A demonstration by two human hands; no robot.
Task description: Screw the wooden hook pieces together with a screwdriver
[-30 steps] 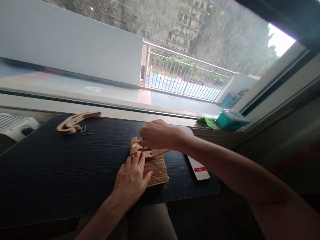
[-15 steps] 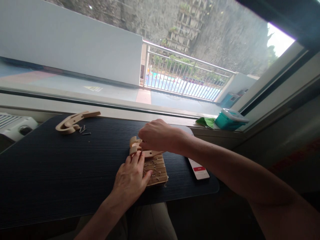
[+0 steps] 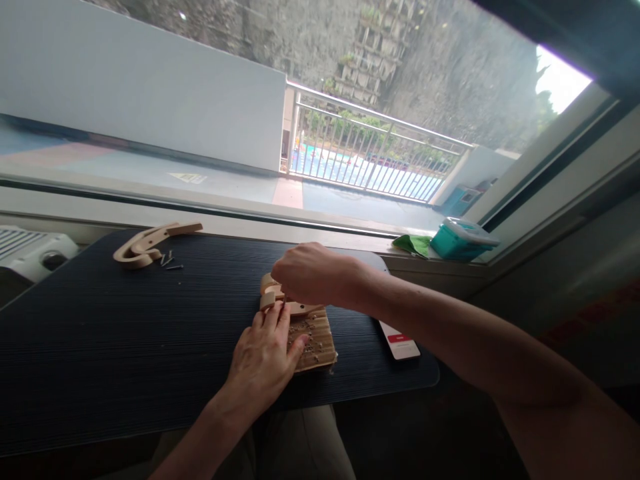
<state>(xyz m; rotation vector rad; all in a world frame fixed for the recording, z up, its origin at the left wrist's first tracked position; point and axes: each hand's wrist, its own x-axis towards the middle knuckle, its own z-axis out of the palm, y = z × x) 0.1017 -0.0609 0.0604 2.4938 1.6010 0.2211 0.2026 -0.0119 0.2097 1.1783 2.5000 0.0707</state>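
Note:
On the dark ribbed table [image 3: 125,333] lies a piece of cardboard [image 3: 315,343] dotted with small holes. A curved wooden hook piece [image 3: 273,297] rests on its far edge. My left hand [image 3: 263,363] lies flat with fingers stretched out, pressing on the cardboard and touching the wooden piece. My right hand [image 3: 307,273] is closed in a pinch over the wooden piece; what it holds is hidden under the fingers.
A second curved wooden hook [image 3: 147,243] lies at the far left of the table with a few dark screws [image 3: 170,261] beside it. A phone [image 3: 400,343] lies right of the cardboard. A teal box [image 3: 460,240] and green cloth [image 3: 413,245] sit on the windowsill.
My right hand has shifted slightly left and down over the wooden piece, covering more of it. My left hand has stayed in place.

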